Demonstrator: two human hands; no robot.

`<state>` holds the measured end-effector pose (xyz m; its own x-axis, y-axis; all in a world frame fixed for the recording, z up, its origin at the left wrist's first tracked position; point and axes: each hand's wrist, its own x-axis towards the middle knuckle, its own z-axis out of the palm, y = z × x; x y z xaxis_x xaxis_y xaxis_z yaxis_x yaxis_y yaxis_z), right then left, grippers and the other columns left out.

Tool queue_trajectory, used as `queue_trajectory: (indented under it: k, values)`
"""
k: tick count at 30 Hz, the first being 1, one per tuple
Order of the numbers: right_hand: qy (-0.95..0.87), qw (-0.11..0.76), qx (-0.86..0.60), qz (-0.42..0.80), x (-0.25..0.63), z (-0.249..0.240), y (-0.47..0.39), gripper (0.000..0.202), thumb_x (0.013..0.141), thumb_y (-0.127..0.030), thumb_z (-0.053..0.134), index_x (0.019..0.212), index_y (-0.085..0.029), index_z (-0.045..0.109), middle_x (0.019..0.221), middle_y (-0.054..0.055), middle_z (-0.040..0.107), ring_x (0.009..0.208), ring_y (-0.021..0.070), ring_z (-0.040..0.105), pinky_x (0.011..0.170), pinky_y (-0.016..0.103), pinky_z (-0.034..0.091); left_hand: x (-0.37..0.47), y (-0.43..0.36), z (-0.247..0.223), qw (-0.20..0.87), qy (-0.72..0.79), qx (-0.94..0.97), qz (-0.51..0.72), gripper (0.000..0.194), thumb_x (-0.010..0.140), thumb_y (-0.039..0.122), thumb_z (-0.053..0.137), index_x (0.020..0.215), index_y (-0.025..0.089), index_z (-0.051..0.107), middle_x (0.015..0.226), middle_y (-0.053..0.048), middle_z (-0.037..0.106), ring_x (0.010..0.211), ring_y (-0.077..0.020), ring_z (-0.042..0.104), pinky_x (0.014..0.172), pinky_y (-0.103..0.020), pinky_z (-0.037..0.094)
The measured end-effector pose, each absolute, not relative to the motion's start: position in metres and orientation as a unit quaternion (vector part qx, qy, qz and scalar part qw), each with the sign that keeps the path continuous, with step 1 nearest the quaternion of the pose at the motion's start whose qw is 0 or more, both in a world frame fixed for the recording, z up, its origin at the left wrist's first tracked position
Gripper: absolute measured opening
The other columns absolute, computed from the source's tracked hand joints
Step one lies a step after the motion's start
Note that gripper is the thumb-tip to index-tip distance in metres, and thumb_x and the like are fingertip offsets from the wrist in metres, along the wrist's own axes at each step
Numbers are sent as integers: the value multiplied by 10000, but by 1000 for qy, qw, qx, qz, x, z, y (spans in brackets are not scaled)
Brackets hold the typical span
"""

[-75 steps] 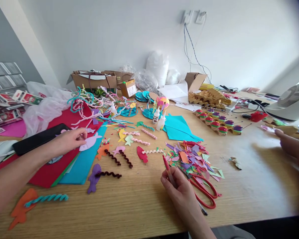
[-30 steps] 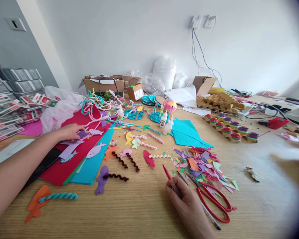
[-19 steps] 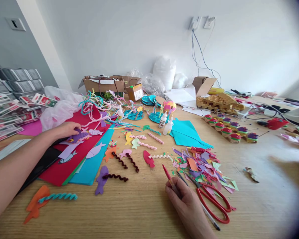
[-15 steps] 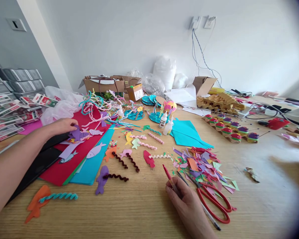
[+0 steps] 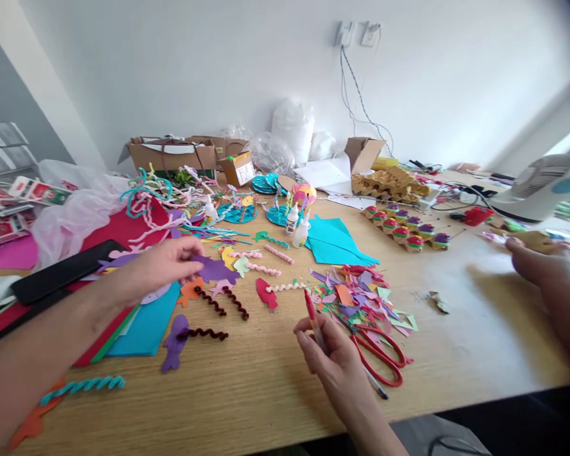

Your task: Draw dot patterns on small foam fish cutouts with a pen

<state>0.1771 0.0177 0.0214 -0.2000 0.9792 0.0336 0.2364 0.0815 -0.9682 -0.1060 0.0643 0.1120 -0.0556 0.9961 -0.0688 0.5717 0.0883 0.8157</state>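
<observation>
My left hand (image 5: 183, 258) pinches a purple paper fish cutout (image 5: 216, 270) above the table, over the small paper fish. In my right hand (image 5: 330, 354) is a red felt-tip pen (image 5: 312, 311), its red end pointing up and away. Below lie paper fish joined to coiled pipe cleaners: a red fish (image 5: 266, 295) with a cream coil, an orange fish (image 5: 190, 291) with a brown coil, and a purple fish (image 5: 175, 345) with a brown coil. Red-handled scissors (image 5: 380, 354) and a clear pen (image 5: 375, 383) rest beside my right hand.
Paper scraps (image 5: 356, 297) are heaped beyond the scissors. Glue bottles (image 5: 292, 220) stand near blue paper sheets (image 5: 337, 240). Painted egg-carton pieces (image 5: 408, 228) sit at the right, where another person's hands (image 5: 546, 266) reach in. Coloured sheets (image 5: 142, 329) lie at the left.
My left hand has lifted the purple fish cutout off the pile at the left and brought it rightward. My right hand still holds the pen. The view has turned right, showing more of another person's hands.
</observation>
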Motion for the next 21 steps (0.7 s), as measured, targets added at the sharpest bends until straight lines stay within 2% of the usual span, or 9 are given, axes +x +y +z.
queue_trajectory:
  k: [3,5,8,14,17,19,21]
  values:
    - [-592,416,-474,502,170,34,15,249,806,-438,515,838,-193,498,508,-105,260,434,90,315,426,207,253,-66,52,88,463,579,612,275,242,627,396,582,739,217,463,615,44,549,567,-136,546,490,-222,409]
    - [-582,421,-468,515,166,37,16,218,789,-404,545,818,-197,482,542,-93,329,440,80,342,423,201,266,-47,46,73,510,564,597,256,242,632,396,553,741,220,427,603,56,534,529,-118,519,486,-223,409]
    - [-566,430,-471,522,163,32,19,192,743,-347,567,820,-201,467,669,-48,467,479,78,393,431,200,317,-30,41,56,540,548,599,222,226,628,376,522,720,217,391,565,57,532,489,-111,505,466,-218,395]
    - [-595,409,-513,464,170,20,27,85,711,-235,518,777,-204,473,606,-58,449,553,113,449,511,214,369,-19,34,39,553,535,613,180,141,678,297,460,783,212,420,630,42,551,543,-135,551,487,-237,430]
    - [-658,351,-538,392,178,22,30,61,711,-158,506,754,-199,498,601,-57,451,573,118,451,529,213,348,-23,26,38,466,551,672,169,183,724,229,473,905,218,492,654,34,558,620,-161,573,552,-258,442]
    - [-694,305,-548,353,183,23,32,92,715,-112,496,752,-195,515,607,-51,473,584,121,461,535,211,330,-26,21,39,333,536,758,165,221,790,181,434,983,227,533,737,7,593,737,-180,596,671,-295,465]
    - [-718,276,-553,320,185,23,33,115,720,-83,496,754,-190,523,647,-33,529,619,128,494,553,213,325,-26,16,39,221,484,833,154,258,839,132,379,978,223,576,870,-30,625,860,-195,594,777,-327,468]
